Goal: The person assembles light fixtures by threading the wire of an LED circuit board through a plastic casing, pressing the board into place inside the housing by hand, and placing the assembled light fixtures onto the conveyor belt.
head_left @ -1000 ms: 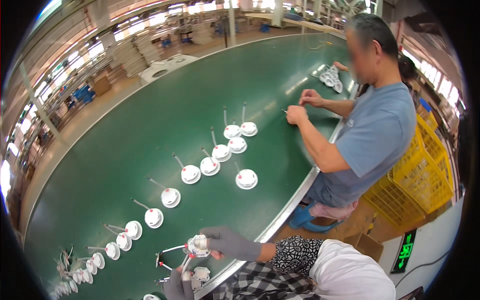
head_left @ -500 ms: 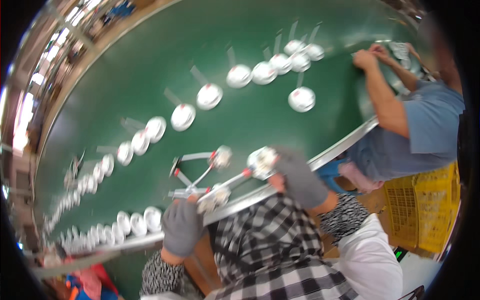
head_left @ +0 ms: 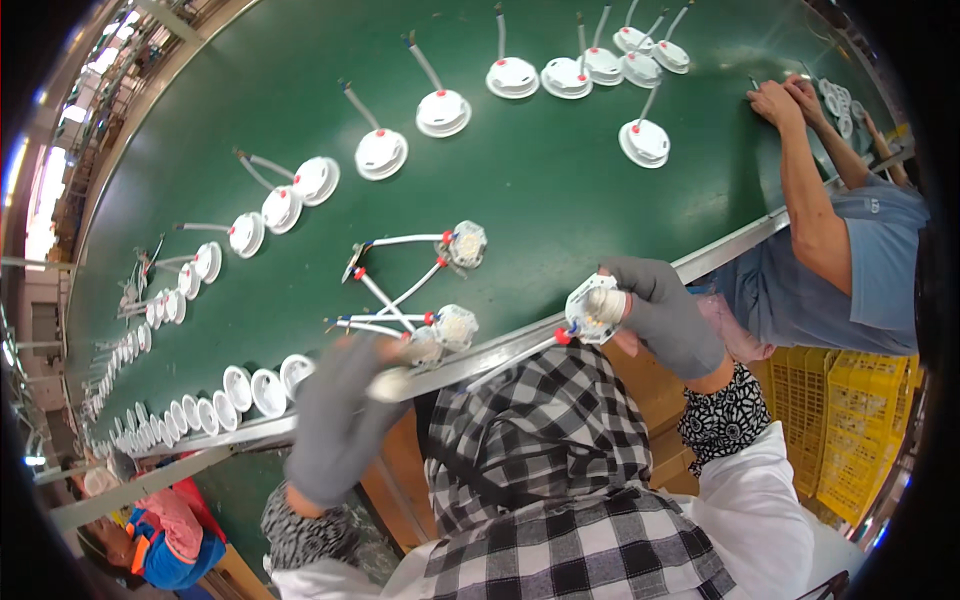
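My right hand (head_left: 668, 325), in a grey fingertip-less glove, grips a white LED module (head_left: 588, 310) above the table's near edge. A white cable (head_left: 515, 362) with a red collar at the module trails down to the left from it. My left hand (head_left: 340, 425), gloved the same way, hovers over the metal edge, its fingers smeared by motion. Near it on the table lie more LED modules with cables: one module (head_left: 468, 243) farther back, another module (head_left: 455, 327) close to the edge, and one partly behind my left fingers.
Rows of white round lamp housings with cables (head_left: 382, 154) cross the green table (head_left: 540, 200). White ring-shaped covers (head_left: 268, 393) stand along the near edge at left. At right a co-worker's hands (head_left: 785, 100) handle something small. Yellow crates (head_left: 865, 430) stand below at right.
The view has shifted. My right hand has brought the LED module to the near edge and tilted it. My left hand has come away from the cables toward the lower left.
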Demonstrator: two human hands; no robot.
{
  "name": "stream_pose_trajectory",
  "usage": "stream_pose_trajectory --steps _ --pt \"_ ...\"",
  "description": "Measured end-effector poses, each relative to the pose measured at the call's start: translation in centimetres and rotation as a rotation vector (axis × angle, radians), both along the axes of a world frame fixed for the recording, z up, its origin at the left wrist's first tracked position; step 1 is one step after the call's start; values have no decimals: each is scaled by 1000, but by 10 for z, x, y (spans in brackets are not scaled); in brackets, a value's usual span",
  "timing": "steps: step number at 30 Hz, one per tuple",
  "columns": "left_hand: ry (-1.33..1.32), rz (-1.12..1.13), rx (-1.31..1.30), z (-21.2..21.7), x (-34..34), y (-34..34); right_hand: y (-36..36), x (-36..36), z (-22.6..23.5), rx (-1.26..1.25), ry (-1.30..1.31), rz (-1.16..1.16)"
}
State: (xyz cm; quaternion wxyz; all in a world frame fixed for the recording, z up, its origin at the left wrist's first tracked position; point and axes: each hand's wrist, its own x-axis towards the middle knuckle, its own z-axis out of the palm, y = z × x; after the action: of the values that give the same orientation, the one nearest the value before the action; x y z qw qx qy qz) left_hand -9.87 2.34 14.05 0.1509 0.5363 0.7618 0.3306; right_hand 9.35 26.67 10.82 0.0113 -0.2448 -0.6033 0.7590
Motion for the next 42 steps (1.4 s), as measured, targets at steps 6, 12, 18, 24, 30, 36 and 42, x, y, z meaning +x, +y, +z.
stream_pose_trajectory --steps 6,12,18,24,30,36,42 --pt "-679 -125 -142 -23 45 39 -20 -12 4 71 33 128" --pt "-999 40 -204 -41 55 19 -31 -17 2 265 -94 263" --pt "-1192 -90 -215 -48 50 -9 -34 -11 -4 68 -50 111" --pt "-878 304 -232 -7 -17 -92 17 1 -35 107 120 -659" --pt "399 179 -321 -41 -109 -129 10 -8 -22 59 115 -863" --pt "147 124 -447 -55 -122 -121 0 -8 -21 -236 279 -709" --pt "-14 263 -361 -25 -95 -85 -39 -38 -10 -128 393 -472"
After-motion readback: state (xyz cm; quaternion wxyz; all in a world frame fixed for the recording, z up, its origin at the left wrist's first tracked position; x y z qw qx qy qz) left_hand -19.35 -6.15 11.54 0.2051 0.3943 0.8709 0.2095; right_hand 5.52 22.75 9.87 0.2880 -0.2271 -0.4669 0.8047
